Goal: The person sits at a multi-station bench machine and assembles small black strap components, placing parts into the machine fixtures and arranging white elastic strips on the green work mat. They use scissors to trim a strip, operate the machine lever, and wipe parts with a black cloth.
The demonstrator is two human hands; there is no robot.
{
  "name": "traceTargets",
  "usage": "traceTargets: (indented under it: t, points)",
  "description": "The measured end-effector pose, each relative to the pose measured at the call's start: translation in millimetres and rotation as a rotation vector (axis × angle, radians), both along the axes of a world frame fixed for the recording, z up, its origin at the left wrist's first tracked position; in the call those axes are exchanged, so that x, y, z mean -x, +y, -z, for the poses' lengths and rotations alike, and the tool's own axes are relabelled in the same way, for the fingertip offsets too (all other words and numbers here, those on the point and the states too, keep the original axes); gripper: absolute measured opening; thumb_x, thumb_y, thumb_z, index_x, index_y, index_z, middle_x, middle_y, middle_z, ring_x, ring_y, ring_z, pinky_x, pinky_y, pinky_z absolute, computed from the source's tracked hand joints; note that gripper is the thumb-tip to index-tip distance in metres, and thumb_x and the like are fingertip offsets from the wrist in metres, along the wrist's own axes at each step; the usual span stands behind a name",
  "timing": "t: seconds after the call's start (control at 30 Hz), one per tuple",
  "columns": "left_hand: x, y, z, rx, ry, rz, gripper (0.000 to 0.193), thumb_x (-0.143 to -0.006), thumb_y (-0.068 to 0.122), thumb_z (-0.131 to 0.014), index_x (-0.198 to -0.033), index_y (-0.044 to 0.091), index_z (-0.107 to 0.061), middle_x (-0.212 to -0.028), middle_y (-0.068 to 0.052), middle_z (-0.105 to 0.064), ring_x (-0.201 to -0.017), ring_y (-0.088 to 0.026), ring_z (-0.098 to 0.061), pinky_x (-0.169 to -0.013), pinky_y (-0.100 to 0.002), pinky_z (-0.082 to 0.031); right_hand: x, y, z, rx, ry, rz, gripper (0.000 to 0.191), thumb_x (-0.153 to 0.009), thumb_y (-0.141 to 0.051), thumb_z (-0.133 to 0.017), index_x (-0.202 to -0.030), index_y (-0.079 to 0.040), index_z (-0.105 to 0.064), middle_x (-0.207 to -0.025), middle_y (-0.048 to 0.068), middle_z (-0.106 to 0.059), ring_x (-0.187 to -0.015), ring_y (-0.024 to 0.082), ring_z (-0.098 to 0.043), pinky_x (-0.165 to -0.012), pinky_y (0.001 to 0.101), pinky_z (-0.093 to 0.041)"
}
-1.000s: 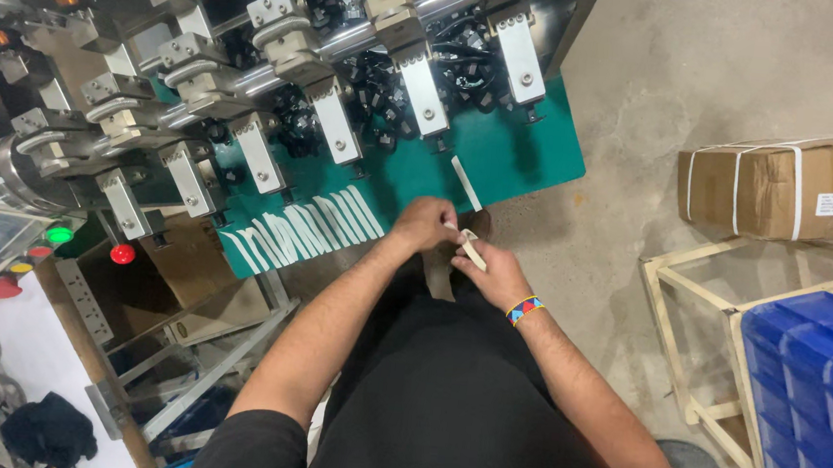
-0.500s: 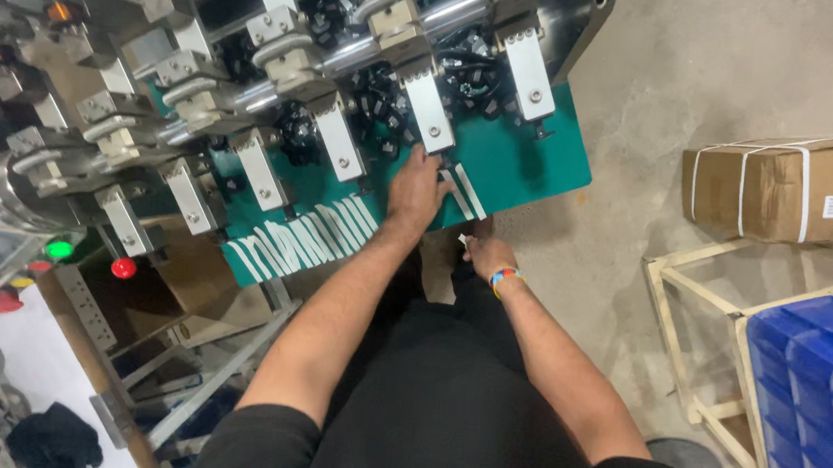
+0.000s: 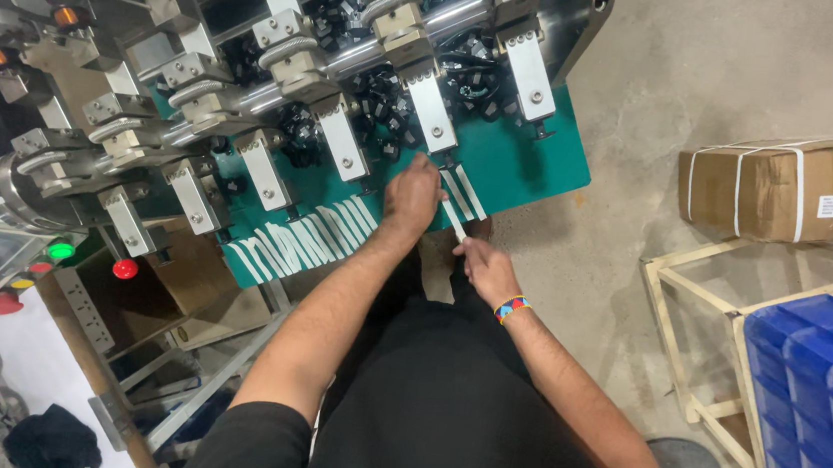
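A thin white strip (image 3: pixel 454 219) — judged light, stiff, best pinched at its end — was gripped by the right hand (image 3: pixel 486 267) at six o'clock of the green table (image 3: pixel 533 164); the left hand (image 3: pixel 412 192) was pressed flat — open — on neighbouring strips (image 3: pixel 468 192).

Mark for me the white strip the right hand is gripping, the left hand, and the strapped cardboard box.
white strip (image 3: pixel 454 219), head view, its middle, just above the gripping fingers.
left hand (image 3: pixel 412 193), head view, back of the hand.
cardboard box (image 3: pixel 772 190), head view, its brown side between two straps.
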State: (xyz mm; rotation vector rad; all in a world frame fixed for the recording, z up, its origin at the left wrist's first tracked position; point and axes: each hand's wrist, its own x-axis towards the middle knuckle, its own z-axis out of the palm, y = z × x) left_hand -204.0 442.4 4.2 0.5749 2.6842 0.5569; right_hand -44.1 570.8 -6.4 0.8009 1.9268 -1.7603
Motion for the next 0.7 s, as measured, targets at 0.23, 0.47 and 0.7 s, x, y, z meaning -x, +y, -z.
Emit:
traceTargets:
  t: [0.23, 0.47, 0.7]
  points:
    - [-15.0, -5.4, -17.3, -0.05, 0.053, -0.087, 0.046, -0.075, 0.021, -0.087, -0.11, 0.002, -0.064, -0.113, -0.018, -0.062, -0.094, -0.038, -0.068, -0.075, -0.045, -0.057, 26.0, 3.6, 32.7, -0.392, -0.078, -0.496, 0.047, -0.109, -0.04, -0.051, -0.088, -0.009, -0.081, -0.09, 0.011, -0.077, -0.091, 0.036, -0.069, -0.084, 0.0445, -0.049]
    - [-54.1, -39.5, -16.7, 0.029, -0.595, -0.064, 0.039, -0.071, 0.027, -0.093, -0.096, 0.007, -0.07, -0.099, -0.011, -0.072, -0.096, -0.03, -0.071, -0.083, -0.041, -0.055, -12.4, -8.5, -32.4, -0.13, 0.199, -0.346, 0.035, -0.092, -0.038, -0.069, -0.104, -0.005, -0.07, -0.083, 0.015, -0.072, -0.077, 0.033, -0.07, -0.069, 0.0413, -0.054]
    - [-2.9, -10.9, 0.6, 0.03, -0.048, -0.059, 0.025, -0.081, 0.016, -0.083, -0.095, 0.003, -0.068, -0.115, -0.016, -0.064, -0.096, -0.037, -0.069, -0.079, -0.046, -0.057, 2.2, -9.8, -1.7, 0.12, -0.031, 0.042, 0.042, -0.108, -0.039, -0.054, -0.099, -0.003, -0.074, -0.075, 0.014, -0.062, -0.065, 0.022, -0.059, -0.061, 0.0381, -0.05]
